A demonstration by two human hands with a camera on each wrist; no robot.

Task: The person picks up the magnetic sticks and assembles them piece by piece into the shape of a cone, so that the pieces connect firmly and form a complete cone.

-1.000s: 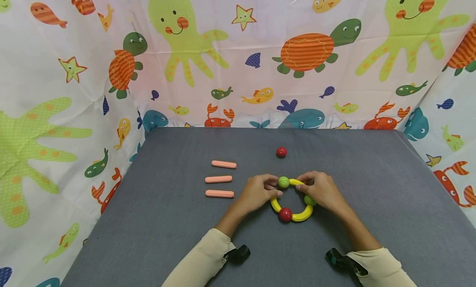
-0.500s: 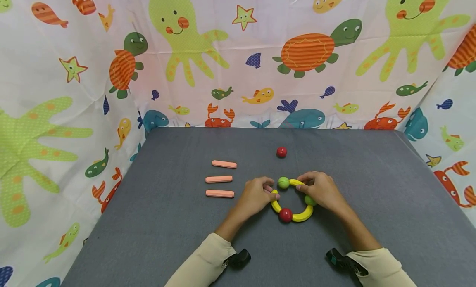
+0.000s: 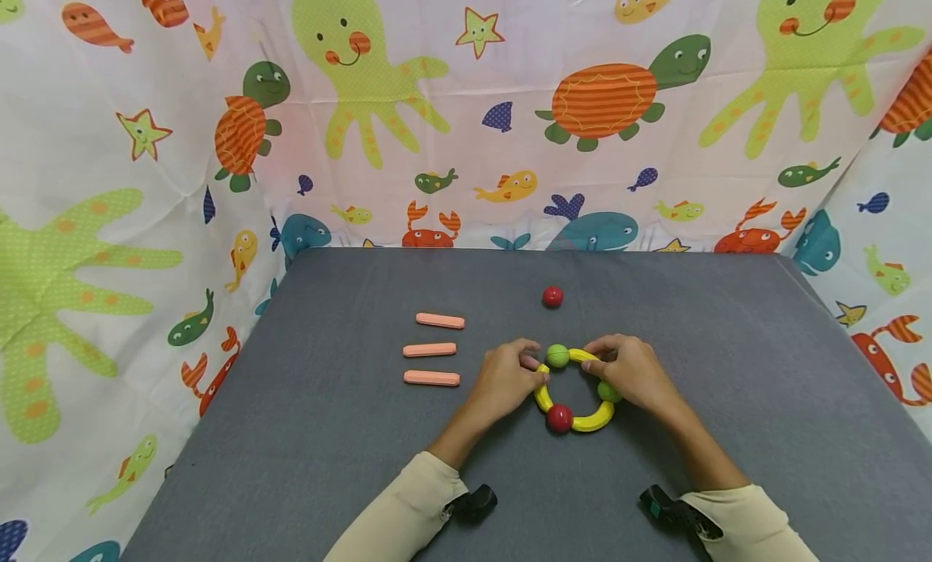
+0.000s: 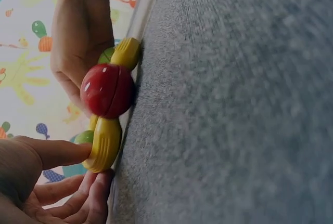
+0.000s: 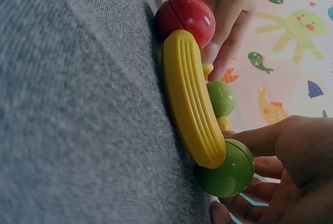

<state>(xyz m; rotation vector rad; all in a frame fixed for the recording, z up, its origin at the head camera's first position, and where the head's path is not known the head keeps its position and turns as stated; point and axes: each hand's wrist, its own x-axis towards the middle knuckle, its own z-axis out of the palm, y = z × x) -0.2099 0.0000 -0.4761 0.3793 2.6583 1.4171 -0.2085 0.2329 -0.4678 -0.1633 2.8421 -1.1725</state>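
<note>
Curved yellow rods and balls form a ring lying on the grey table. My left hand (image 3: 505,380) pinches the upper end of the left yellow rod (image 4: 106,143), beside the top green ball (image 3: 557,356). A small gap shows between that rod end and the ball. Across the ring, my right hand (image 3: 629,372) holds the top yellow rod (image 3: 580,355) between thumb and fingers. Its palm partly covers the right green ball (image 5: 231,169). A red ball (image 3: 559,418) joins the left rod to the lower right yellow rod (image 5: 190,96) on the near side.
Beyond the ring sits a loose red ball (image 3: 552,297). Three straight pink rods, far (image 3: 440,321), middle (image 3: 429,350) and near rod (image 3: 431,378), lie left of the left hand. A curtain (image 3: 451,85) printed with sea animals hangs behind the grey table (image 3: 291,465).
My left fingers have left the top green ball, loosened, then pinched the left yellow rod's end. That rod has shifted slightly right. The right hand stays on the top rod.
</note>
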